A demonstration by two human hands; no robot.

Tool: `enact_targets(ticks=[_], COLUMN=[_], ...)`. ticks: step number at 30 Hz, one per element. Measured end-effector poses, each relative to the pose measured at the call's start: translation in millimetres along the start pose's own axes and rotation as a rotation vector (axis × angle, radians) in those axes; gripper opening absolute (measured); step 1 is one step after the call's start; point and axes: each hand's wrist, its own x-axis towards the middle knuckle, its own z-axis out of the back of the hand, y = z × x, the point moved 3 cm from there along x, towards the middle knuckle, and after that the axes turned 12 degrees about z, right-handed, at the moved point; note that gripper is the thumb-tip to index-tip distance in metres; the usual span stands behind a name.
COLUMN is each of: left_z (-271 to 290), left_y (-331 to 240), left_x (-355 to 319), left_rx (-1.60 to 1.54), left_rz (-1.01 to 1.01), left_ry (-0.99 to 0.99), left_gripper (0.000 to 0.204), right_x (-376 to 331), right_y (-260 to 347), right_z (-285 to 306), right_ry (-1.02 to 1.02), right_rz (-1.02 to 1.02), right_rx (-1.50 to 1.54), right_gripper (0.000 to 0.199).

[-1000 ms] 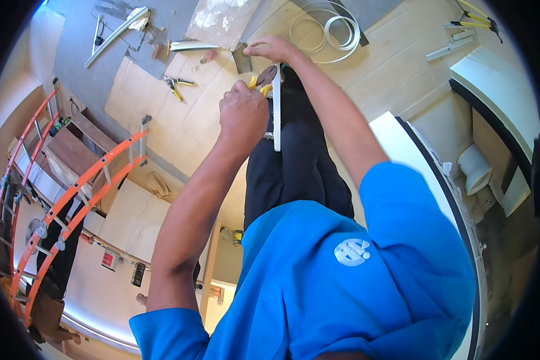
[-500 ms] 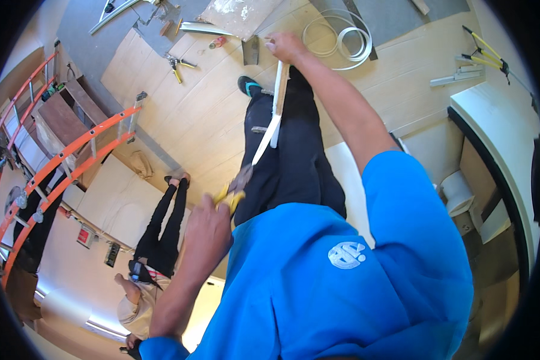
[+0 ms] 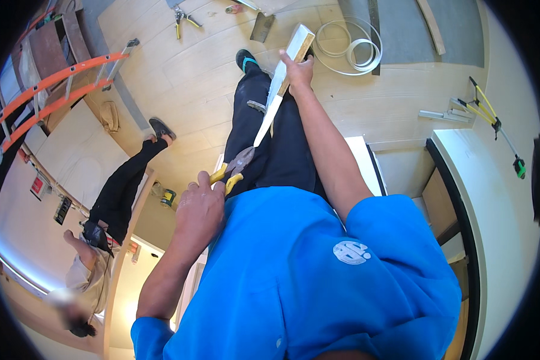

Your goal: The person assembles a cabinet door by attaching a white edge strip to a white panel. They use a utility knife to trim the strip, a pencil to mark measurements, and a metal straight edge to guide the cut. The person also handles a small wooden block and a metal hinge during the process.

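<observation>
My left hand [image 3: 199, 207] is closed around the yellow handles of a pair of pliers [image 3: 242, 159]. Their metal jaws meet the lower tip of a white strip [image 3: 267, 123], in front of my dark trousers. That strip runs up, at an angle, to a narrow white-faced wooden piece [image 3: 294, 53] with a bare brown edge. Wrapped round this piece from the right is my right hand [image 3: 300, 73], which holds it tilted over my legs. Whether the jaws are clamped on the strip's tip is too small to make out.
A coil of white banding [image 3: 360, 54] lies on the floor beyond my right hand. Yellow-handled snips [image 3: 185, 21] and a flat metal blade [image 3: 262, 27] lie farther off. An orange ladder [image 3: 66, 75] stands left, near another person [image 3: 117, 192]. A white-topped counter [image 3: 486, 198] is at right.
My right hand has come nearer and turned the wooden piece so its brown edge shows. The pliers stay at the strip's lower end. The view has shifted, and the other person stands differently.
</observation>
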Motion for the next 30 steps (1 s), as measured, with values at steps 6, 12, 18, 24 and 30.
enact_targets(ticks=[6,12,18,24,30], left_z=[3.3,4.7,60.0,-97.0,-225.1], left_y=[2.0,46.2,166.8,217.9,156.7], left_x=[0.9,-60.6,-253.7,-190.5,26.5], left_rx=[-0.034,-0.148,-0.599,-1.101,-1.94], left_rz=[0.023,0.191,0.594,0.652,0.508], left_ry=[0.055,0.164,0.74,0.037,0.254], left_gripper=[0.017,0.02,0.044,0.037,0.031], right_x=[5.6,-8.4,1.6,-0.7,-21.2], right_y=[-21.0,-0.9,-15.3,-22.0,-69.4], right_z=[-15.5,-32.3,-33.4,-15.8,0.7], right_ry=[-0.048,-0.11,-0.188,0.113,0.161], right_rz=[0.048,0.042,0.096,0.075,0.022], right_rx=[-0.221,-0.418,-0.414,0.225,-0.088], right_gripper=[0.053,0.044,0.054,0.078,0.073])
